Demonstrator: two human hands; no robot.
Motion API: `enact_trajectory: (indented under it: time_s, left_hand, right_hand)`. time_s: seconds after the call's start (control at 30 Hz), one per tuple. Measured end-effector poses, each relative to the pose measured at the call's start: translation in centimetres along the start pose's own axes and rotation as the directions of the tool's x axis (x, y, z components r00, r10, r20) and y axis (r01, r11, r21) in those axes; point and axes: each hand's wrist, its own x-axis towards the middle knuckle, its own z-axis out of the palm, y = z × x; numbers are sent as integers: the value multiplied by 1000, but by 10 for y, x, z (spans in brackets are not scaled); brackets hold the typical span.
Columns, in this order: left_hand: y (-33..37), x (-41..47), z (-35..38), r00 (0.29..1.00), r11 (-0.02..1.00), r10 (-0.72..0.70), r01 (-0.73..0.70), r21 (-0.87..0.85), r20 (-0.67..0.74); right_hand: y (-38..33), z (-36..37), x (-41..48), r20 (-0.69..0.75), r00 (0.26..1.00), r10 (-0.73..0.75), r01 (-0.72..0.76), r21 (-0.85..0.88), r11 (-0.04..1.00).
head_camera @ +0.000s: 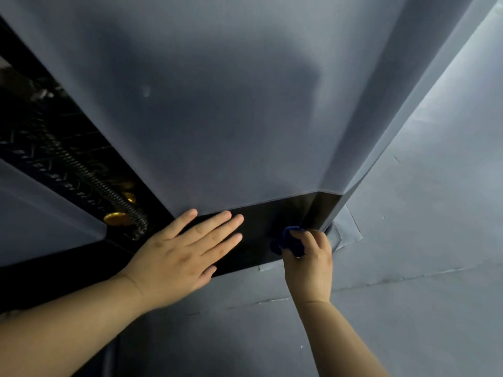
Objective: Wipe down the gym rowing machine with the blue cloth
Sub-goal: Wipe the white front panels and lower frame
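Observation:
The rowing machine's big grey housing (pixel 231 104) fills the upper view, ending in a glossy black base panel (pixel 261 232) near the floor. My left hand (pixel 185 251) lies flat on that black panel, fingers straight and spread. My right hand (pixel 310 259) grips a bunched blue cloth (pixel 288 240) and presses it against the black panel near its right corner. Most of the cloth is hidden by my fingers.
At the left, an opening in the machine shows a coiled metal spring (pixel 89 180), brass-coloured discs (pixel 117 217) and dark patterned parts. Grey floor (pixel 408 268) with taped seams lies to the right and below.

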Motion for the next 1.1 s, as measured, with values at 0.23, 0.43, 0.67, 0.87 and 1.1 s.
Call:
enact_trajectory:
  time_s: [0.23, 0.43, 0.67, 0.87, 1.1]
  left_hand:
    - [68, -3, 31, 968, 921, -141, 205, -332, 207]
    - [79, -20, 57, 896, 850, -208, 365, -381, 393]
    - [86, -40, 73, 800, 754, -296, 531, -386, 522]
    - [83, -46, 70, 737, 670, -284, 610, -422, 613]
    - [76, -38, 56, 692, 577, -233, 664, -476, 683]
  right_hand:
    - [-33, -34, 15, -182, 966, -185, 198, 55, 979]
    - [-2, 2, -4, 103, 990, -96, 101, -41, 994]
    - [-69, -48, 15, -297, 951, -83, 148, 202, 968]
    - [-32, -14, 5, -156, 982, -108, 128, 129, 983]
    - [9, 42, -17, 148, 988, -46, 55, -58, 997]
